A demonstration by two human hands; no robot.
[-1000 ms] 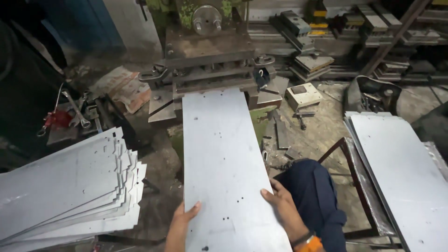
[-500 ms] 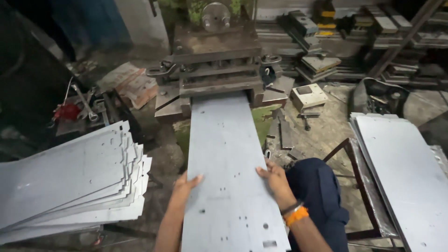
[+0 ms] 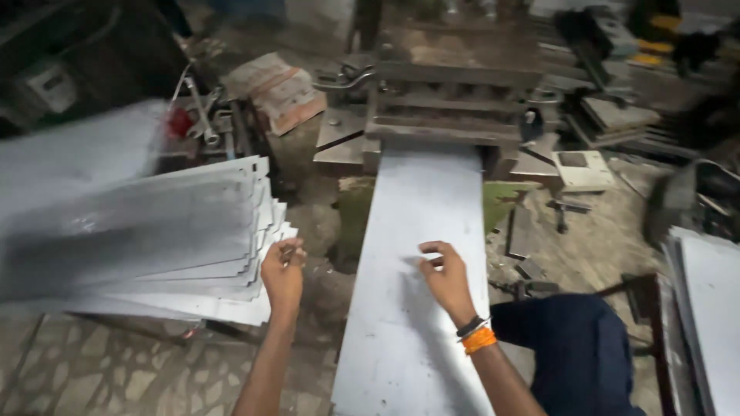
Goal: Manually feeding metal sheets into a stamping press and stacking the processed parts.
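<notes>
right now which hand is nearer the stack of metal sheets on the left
Left. The left hand is at the near corner of the stack of metal sheets, touching its edge. The right hand rests apart on the long sheet leading into the press.

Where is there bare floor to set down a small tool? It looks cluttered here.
Bare stone floor lies below the stack of grey metal sheets, left of the left hand. A narrow gap runs between that stack and the long grey sheet. Right of the right hand, scrap pieces crowd the floor.
</notes>
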